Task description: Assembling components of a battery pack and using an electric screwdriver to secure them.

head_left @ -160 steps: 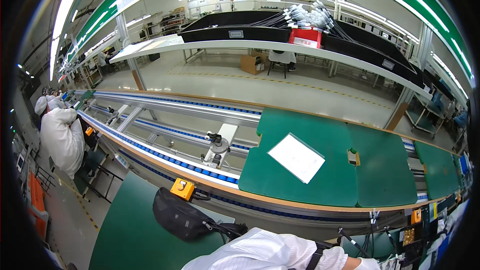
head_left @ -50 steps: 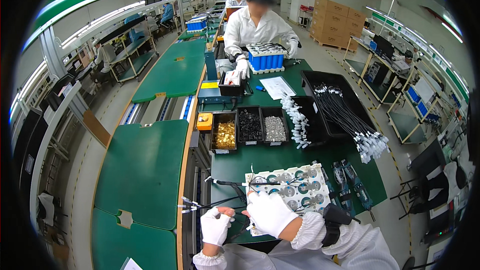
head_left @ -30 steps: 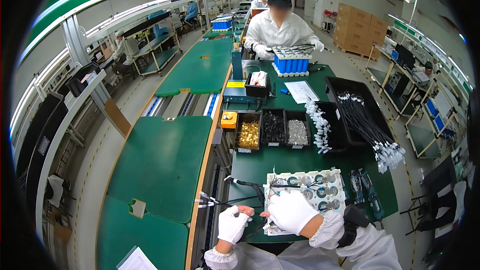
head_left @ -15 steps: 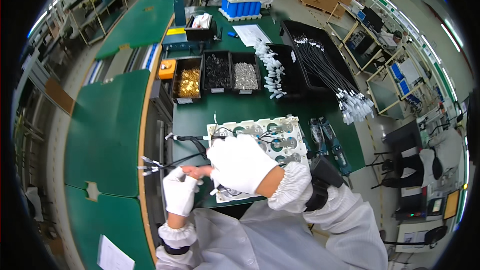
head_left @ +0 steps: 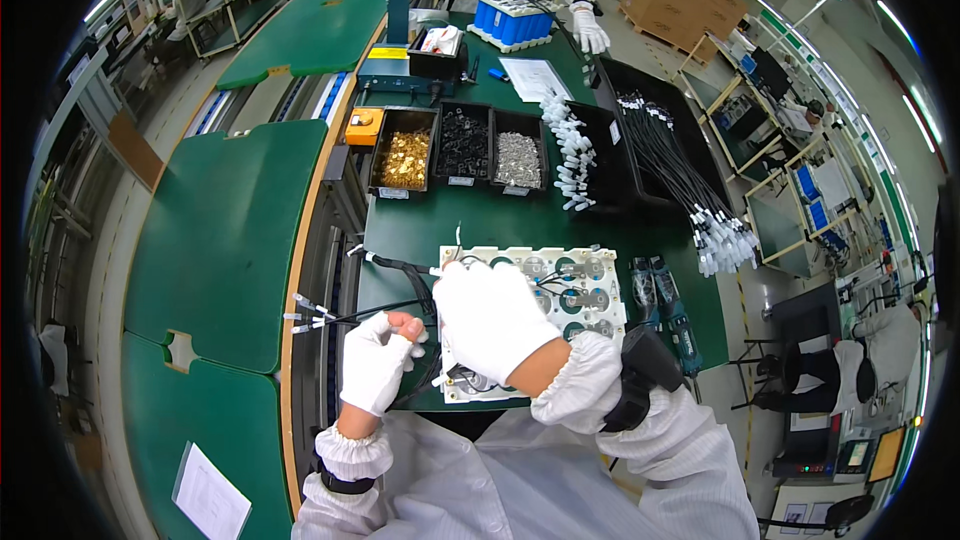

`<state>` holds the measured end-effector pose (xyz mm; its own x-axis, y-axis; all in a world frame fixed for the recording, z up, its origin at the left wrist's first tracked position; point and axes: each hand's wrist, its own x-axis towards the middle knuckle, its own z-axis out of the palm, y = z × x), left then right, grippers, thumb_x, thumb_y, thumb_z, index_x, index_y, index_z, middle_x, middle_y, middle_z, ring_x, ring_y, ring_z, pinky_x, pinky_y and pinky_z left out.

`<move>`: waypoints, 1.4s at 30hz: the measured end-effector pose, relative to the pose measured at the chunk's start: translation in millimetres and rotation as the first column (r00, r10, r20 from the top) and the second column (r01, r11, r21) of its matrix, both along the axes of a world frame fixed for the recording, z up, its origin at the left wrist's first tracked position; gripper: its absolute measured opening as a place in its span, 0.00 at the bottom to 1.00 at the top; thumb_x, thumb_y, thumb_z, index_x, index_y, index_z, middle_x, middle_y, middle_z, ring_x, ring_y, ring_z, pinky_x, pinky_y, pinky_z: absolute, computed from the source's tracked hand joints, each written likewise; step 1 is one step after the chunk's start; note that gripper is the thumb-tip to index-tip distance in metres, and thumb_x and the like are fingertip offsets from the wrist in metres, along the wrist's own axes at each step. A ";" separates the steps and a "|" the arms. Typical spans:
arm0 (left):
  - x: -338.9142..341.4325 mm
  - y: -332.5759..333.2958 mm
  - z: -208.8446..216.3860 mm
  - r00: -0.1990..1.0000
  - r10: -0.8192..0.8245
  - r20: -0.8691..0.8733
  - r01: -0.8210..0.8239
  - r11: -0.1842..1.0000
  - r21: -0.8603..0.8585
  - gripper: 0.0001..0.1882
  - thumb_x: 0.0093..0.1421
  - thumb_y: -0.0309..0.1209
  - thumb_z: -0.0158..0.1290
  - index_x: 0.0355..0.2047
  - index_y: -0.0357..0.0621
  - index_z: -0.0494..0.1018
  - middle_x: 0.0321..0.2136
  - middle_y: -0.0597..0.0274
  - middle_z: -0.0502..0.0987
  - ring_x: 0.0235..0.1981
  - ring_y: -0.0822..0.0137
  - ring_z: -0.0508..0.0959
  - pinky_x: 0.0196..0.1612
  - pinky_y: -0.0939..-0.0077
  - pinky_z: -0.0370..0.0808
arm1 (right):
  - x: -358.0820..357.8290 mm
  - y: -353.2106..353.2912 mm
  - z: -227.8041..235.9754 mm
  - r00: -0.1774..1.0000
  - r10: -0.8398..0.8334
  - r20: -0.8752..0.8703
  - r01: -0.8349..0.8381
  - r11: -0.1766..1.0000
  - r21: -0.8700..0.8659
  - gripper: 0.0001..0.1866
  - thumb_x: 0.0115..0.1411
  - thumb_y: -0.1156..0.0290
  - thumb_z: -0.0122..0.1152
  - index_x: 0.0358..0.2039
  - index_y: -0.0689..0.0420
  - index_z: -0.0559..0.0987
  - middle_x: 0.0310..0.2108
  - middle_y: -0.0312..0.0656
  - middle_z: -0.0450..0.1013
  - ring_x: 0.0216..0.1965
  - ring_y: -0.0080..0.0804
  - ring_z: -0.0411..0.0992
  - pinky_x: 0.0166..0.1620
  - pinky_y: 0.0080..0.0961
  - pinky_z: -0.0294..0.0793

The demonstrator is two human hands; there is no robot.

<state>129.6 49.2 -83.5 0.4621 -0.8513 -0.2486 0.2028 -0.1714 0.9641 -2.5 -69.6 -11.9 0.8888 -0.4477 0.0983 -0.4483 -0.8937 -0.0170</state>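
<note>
My left hand [head_left: 372, 365], in a white glove with bare fingertips, is closed with thumb and fingers pinched together beside the black cables [head_left: 400, 268]. What sits in that pinch is too small to make out. My right hand [head_left: 495, 322], also gloved, lies over the left part of a white battery module plate [head_left: 608, 312] with round cells and metal strips. Its fingers point down and are mostly hidden behind the back of the hand. White cable connectors [head_left: 312, 312] stick out left of my left hand, past the table's edge.
Bins of gold parts [head_left: 405, 158], black parts [head_left: 464, 138] and silver parts [head_left: 519, 157] stand beyond the plate. Black trays [head_left: 640, 155] of cables are at right, above two teal-and-black power tools [head_left: 675, 315]. Across the table, a person stands by a blue battery pack [head_left: 512, 25].
My hands have drawn apart; the right one's fingers have left the left one's fingertips and moved up over the plate. The person opposite has taken one hand off the blue pack.
</note>
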 end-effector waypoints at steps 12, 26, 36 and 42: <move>4.1 -10.3 -7.4 0.994 0.068 -0.081 -0.070 0.997 -0.013 0.11 0.65 0.31 0.61 0.38 0.32 0.79 0.30 0.58 0.83 0.25 0.75 0.79 0.28 0.83 0.75 | 6.9 -6.6 -2.7 0.997 0.070 -0.034 -0.072 0.996 -0.051 0.09 0.58 0.66 0.60 0.33 0.58 0.80 0.32 0.43 0.75 0.35 0.40 0.76 0.36 0.37 0.72; 6.0 -19.8 -12.1 0.978 0.071 -0.196 -0.076 0.997 -0.016 0.13 0.68 0.34 0.58 0.39 0.32 0.77 0.31 0.59 0.81 0.27 0.73 0.79 0.33 0.80 0.78 | 10.9 -7.7 -4.5 0.999 0.042 0.026 -0.043 0.999 0.013 0.07 0.56 0.68 0.59 0.31 0.56 0.81 0.32 0.43 0.75 0.34 0.38 0.78 0.36 0.37 0.75; -5.1 -26.8 -8.9 0.981 0.083 -0.175 -0.096 0.993 -0.065 0.10 0.67 0.31 0.59 0.40 0.34 0.77 0.33 0.61 0.81 0.30 0.73 0.79 0.36 0.79 0.78 | -8.2 -29.5 8.1 0.953 0.259 0.159 -0.260 0.965 -0.012 0.05 0.55 0.68 0.61 0.29 0.55 0.80 0.34 0.39 0.74 0.37 0.37 0.77 0.40 0.35 0.77; -7.1 -15.8 8.8 0.926 0.113 -0.360 -0.193 0.961 -0.196 0.09 0.64 0.30 0.62 0.37 0.39 0.73 0.31 0.62 0.78 0.28 0.73 0.75 0.30 0.81 0.73 | -10.8 -28.1 18.4 0.814 0.186 0.550 -0.401 0.865 0.302 0.08 0.55 0.72 0.65 0.36 0.57 0.85 0.33 0.43 0.79 0.35 0.39 0.78 0.38 0.36 0.79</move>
